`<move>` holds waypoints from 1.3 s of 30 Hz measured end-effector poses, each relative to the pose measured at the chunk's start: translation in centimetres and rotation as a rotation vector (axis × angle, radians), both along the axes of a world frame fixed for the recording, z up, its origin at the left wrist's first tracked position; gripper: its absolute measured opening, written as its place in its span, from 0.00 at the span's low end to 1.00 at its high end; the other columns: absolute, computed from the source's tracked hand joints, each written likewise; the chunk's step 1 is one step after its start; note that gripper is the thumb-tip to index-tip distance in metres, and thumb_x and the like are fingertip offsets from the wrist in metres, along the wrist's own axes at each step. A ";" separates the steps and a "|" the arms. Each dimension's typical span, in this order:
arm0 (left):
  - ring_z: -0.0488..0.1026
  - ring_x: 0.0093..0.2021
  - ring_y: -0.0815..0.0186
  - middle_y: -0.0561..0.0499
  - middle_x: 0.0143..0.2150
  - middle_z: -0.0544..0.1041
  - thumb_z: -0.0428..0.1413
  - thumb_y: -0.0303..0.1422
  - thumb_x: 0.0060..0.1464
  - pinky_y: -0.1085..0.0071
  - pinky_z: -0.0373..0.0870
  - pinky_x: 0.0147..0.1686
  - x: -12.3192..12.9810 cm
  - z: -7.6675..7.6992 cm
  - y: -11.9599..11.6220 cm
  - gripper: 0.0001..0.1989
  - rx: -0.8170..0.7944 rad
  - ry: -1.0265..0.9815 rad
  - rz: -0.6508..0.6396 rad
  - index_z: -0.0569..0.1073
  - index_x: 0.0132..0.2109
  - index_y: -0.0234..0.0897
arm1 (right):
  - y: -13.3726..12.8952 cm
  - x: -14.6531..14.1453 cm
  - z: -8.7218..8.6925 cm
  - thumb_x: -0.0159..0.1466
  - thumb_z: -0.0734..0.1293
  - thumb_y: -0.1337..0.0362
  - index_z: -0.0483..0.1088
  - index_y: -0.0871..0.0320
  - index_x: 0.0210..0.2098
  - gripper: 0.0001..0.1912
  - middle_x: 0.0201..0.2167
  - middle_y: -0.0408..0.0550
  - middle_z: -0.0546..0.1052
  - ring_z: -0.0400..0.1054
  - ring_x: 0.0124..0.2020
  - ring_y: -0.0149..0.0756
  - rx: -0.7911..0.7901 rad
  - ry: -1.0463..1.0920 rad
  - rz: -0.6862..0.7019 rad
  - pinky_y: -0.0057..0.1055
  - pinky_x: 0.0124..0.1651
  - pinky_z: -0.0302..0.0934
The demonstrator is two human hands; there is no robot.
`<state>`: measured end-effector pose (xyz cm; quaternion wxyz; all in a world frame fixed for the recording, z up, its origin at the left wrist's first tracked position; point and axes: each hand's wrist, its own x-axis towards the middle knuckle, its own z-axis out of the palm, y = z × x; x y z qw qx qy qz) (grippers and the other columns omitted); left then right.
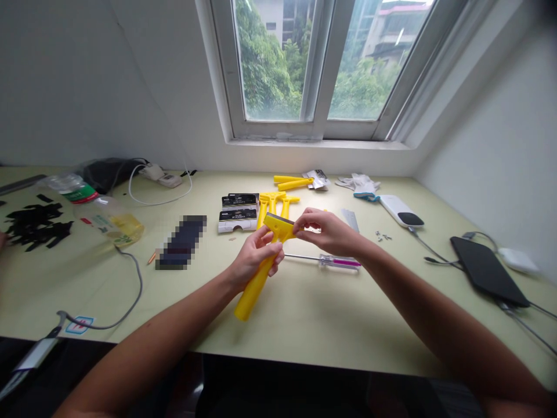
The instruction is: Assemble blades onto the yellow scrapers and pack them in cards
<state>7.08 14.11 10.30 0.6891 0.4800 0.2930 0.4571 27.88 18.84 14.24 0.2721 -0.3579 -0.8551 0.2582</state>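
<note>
At the far left edge of the frame, a blurred sliver of another person's hand [2, 239] shows beside a heap of black flat pieces [37, 226]. Above them lie a clear plastic bottle [108, 223] on its side, with a little yellow liquid inside, and a black bag [108, 174] beside a white power strip [159, 175]. A grey cable [137, 284] curves across the lower left of the pale green tabletop [278, 331]. Nearer the middle sits a pixelated dark rectangle [181, 242], too obscured to identify.

The left forearm [152, 348] rises from the bottom of the frame toward the centre. The left hand [255, 252] has its fingers wrapped around the handle of a yellow plastic scraper [259, 278], a closed, firm grip. The scraper is held in the air above the middle of the tabletop, with its handle slanting down to the lower left. The right forearm [430, 313] reaches in from the lower right, and the right hand [326, 232] meets the scraper's head in a narrow pinch between thumb and fingers.

Behind the hands stand two black-and-white boxes [238, 212] and more yellow scrapers [272, 204]. To the right lie a screwdriver [324, 261] with a clear and magenta handle, white work gloves [359, 187], a few small screws [382, 235], and a black tablet [487, 270].
</note>
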 end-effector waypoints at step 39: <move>0.67 0.24 0.75 0.55 0.34 0.69 0.56 0.28 0.56 0.78 0.63 0.20 -0.1 0.1 -0.4 0.18 0.055 -0.002 0.005 0.64 0.52 0.42 | 0.0 -0.5 -1.0 0.60 0.70 0.61 0.72 0.60 0.42 0.12 0.39 0.48 0.75 0.68 0.34 0.32 -0.559 0.352 0.135 0.32 0.39 0.65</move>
